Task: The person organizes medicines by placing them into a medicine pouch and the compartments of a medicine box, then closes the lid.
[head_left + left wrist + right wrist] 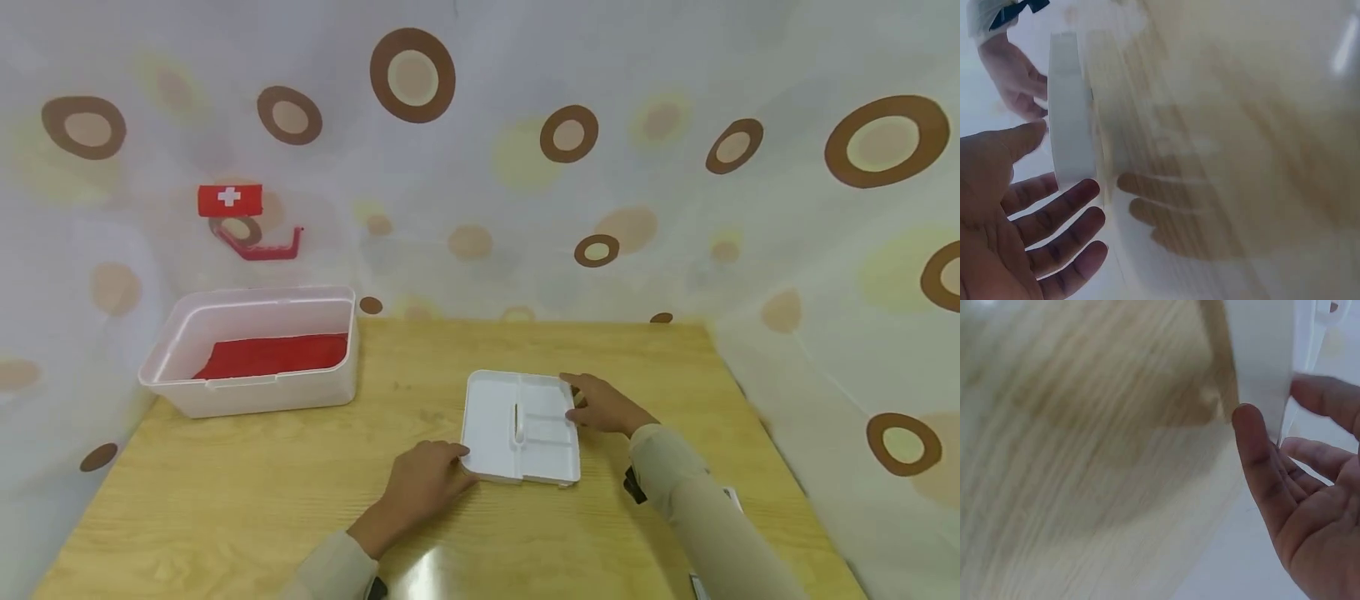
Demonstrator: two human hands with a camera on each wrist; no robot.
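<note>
A white compartment tray (487, 417) with a small raised handle at its middle is at the centre of the wooden table. My left hand (423, 487) grips its near left corner; in the left wrist view the thumb is at the upper edge and the fingers (1063, 215) are spread at the side and below. At the far right corner my right hand (603, 404) holds the tray's edge, and the right wrist view shows fingers on both sides of the white rim (1263, 356). Whether the whole tray is off the table I cannot tell.
A translucent white box (277, 393) with a red item (277, 354) inside stands at the back left. Above it are a red label with a white cross (230, 201) and a red handle (270, 252). A spotted curtain (480, 125) surrounds the table (300, 492).
</note>
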